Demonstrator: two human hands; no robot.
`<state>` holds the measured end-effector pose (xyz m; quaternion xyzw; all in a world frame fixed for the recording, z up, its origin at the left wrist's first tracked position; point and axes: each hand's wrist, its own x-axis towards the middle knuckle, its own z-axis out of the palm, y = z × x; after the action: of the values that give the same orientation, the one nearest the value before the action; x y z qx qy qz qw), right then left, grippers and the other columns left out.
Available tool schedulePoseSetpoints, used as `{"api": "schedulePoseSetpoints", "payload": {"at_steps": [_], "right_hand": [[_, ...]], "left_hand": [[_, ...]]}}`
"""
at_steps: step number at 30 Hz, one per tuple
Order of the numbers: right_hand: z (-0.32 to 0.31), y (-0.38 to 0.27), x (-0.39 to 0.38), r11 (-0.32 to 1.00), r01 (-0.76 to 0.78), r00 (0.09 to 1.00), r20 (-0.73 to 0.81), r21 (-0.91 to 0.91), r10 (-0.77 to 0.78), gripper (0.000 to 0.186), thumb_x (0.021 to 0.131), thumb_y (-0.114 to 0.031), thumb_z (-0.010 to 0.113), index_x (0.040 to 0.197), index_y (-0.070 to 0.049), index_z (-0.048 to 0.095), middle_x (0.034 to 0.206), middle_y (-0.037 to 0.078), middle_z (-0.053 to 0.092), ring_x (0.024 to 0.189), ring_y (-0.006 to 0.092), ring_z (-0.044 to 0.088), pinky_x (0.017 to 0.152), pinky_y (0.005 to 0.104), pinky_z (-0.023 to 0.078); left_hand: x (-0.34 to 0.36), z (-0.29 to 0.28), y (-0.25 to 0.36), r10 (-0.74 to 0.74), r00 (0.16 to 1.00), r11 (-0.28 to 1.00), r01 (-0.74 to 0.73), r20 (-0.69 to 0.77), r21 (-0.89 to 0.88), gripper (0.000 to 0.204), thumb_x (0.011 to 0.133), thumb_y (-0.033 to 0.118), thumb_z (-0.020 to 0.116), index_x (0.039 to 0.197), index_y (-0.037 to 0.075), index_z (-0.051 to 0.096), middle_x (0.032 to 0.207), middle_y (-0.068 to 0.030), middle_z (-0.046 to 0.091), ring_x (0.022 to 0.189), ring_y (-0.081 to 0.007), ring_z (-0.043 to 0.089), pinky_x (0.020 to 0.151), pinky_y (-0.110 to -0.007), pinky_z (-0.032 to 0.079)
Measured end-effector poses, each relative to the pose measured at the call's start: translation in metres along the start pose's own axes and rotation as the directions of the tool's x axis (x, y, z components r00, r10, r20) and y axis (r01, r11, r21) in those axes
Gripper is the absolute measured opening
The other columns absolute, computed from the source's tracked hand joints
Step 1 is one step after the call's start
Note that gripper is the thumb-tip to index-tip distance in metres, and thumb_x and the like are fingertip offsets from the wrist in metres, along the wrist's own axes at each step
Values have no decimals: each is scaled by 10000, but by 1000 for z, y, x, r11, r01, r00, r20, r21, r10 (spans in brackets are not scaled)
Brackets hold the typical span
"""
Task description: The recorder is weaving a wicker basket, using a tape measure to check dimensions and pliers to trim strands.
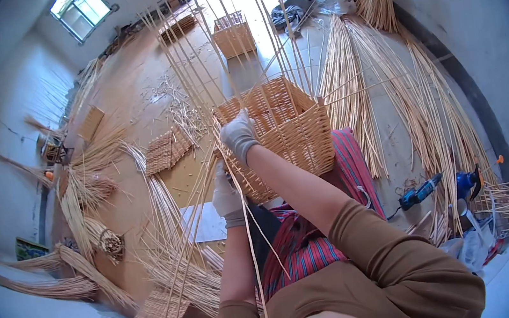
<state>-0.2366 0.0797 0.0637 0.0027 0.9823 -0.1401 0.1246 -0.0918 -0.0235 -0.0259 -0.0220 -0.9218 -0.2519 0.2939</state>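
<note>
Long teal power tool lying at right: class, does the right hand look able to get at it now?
Probably not immediately: the pale-gloved right hand is occupied at the tan woven basket; otherwise, nothing visibly covers the tool.

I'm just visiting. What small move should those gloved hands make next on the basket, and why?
Perhaps the left hand should guide a loose strand up toward the basket's rim, while the right hand steadies the wall. The right hand is at the rim of the basket, the left lower along its side, and strands trail down beside the left hand.
</note>
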Motion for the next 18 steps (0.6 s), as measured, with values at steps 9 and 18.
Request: {"api": "schedulePoseSetpoints", "payload": {"at_steps": [9, 18], "right_hand": [[30, 60, 52, -349, 77, 911, 76, 934, 405, 679, 862, -164, 632, 1460, -53, 332, 1171, 187, 592, 1113, 338, 558, 936, 386, 470], [-33, 31, -40, 558, 524, 773, -634, 644, 5, 485, 998, -319, 570, 1448, -198, 437, 741, 80, 680, 665, 262, 679, 633, 411, 527]], "left_hand": [[21, 7, 41, 151, 987, 988, -151, 45, -8, 573, 894, 99, 588, 1433, 250, 464, 981, -119, 704, 731, -330, 681, 622, -438, 516], [28, -1, 13, 86, 987, 996, -87, 139, 0, 481, 890, 116, 612, 1338, 248, 497, 942, -103, 656, 781, -356, 663, 622, -464, 485]]}}
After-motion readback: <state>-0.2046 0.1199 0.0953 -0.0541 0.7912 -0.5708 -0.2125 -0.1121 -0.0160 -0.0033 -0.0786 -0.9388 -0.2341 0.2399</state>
